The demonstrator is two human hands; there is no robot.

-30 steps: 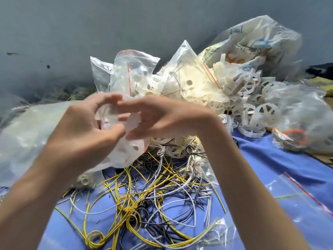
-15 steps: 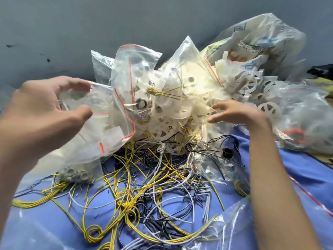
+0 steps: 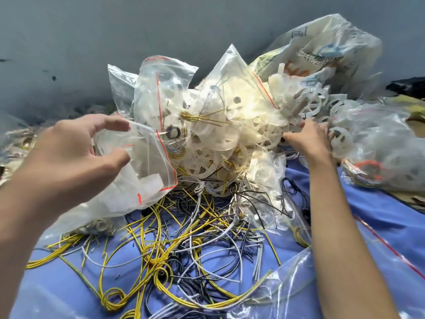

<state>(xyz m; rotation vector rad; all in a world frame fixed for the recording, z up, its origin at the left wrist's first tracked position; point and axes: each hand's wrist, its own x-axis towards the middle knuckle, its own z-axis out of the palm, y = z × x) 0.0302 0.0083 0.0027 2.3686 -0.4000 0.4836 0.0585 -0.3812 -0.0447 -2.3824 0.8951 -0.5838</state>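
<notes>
My left hand (image 3: 76, 148) holds a clear zip bag (image 3: 140, 173) with a red seal line by its open mouth, thumb below and fingers above the rim. The bag hangs over the wire tangle at centre left. My right hand (image 3: 310, 139) reaches into a heap of white plastic wheels (image 3: 230, 143) at centre right, fingers curled down among them beside one spoked wheel (image 3: 342, 140). Whether it holds a wheel is hidden by the fingers.
Yellow, white and black wires (image 3: 174, 245) sprawl over a blue cloth (image 3: 379, 217). More clear bags of parts (image 3: 161, 88) pile against a grey wall. A large printed plastic sack (image 3: 326, 44) lies at back right; another clear bag (image 3: 287, 288) lies at bottom right.
My hands have parted. The left drew the zip bag out to the left, and the right reached rightward into the wheel heap.
</notes>
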